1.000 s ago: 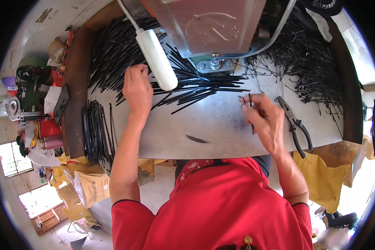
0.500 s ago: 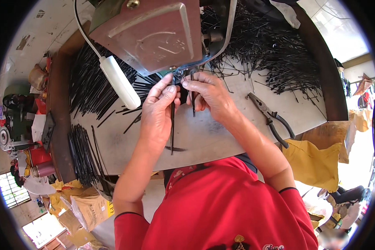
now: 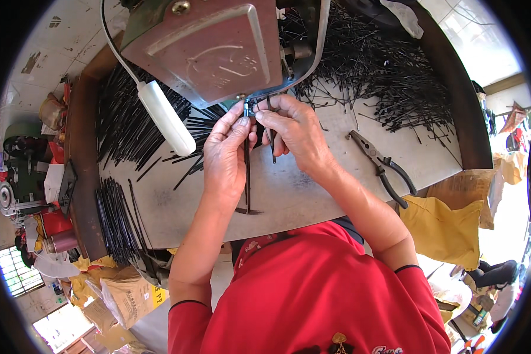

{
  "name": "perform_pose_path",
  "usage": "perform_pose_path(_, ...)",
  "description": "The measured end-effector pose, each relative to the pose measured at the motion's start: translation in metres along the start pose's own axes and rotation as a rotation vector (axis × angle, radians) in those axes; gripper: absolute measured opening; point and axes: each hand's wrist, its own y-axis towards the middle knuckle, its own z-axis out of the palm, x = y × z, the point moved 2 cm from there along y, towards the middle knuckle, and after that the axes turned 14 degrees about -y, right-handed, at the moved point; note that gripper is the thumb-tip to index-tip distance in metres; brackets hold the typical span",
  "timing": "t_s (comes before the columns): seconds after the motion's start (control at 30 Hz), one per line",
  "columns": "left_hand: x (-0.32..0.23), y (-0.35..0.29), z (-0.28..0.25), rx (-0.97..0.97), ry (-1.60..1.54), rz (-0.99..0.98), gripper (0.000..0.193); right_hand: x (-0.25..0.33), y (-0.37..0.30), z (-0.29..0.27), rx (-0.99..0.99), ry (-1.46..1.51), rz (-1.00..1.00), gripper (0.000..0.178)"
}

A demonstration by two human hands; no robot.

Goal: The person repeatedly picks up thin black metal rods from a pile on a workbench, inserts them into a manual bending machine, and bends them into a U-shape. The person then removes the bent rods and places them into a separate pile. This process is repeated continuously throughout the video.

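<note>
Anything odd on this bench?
Dark streak on the pale tabletop, visually behind the lower end of the black rod in the left hand; stain or scrap, unclear. Also, the right-side pile lies tangled, unlike the aligned bundle at left.

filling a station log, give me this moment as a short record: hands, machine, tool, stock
left hand: pinches a long black rod
right hand: holds another dark rod, close beside the left
machine: dull red cover, just beyond both hands
pliers: on the metal tabletop, right of the right hand
stock: black rod pile left, thin rod pile right, rod bundle nearer left
</note>
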Motion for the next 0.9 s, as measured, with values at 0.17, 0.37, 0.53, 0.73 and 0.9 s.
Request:
perform_pose_path(0.17,0.000,0.000,-0.001,0.000,0.038,-0.011,0.035,-0.001,0.000,0.002,-0.012,-0.017,-0.003,0.023)
perform_pose_path(0.37,0.001,-0.001,0.007,-0.028,0.050,0.013,0.036,0.000,0.000,0.003,-0.010,-0.014,-0.015,0.022)
perform_pose_path(0.53,0.006,-0.001,0.003,0.017,0.029,0.053,0.037,-0.003,0.000,0.009,-0.068,-0.037,-0.031,0.018)
perform_pose_path(0.73,0.011,-0.005,0.006,-0.006,-0.012,0.064,0.037,-0.003,-0.005,0.013,-0.150,-0.136,-0.077,0.017)
perform_pose_path(0.9,0.011,-0.005,0.005,-0.014,-0.022,0.053,0.038,-0.008,-0.004,0.013,-0.165,-0.097,-0.114,0.017)
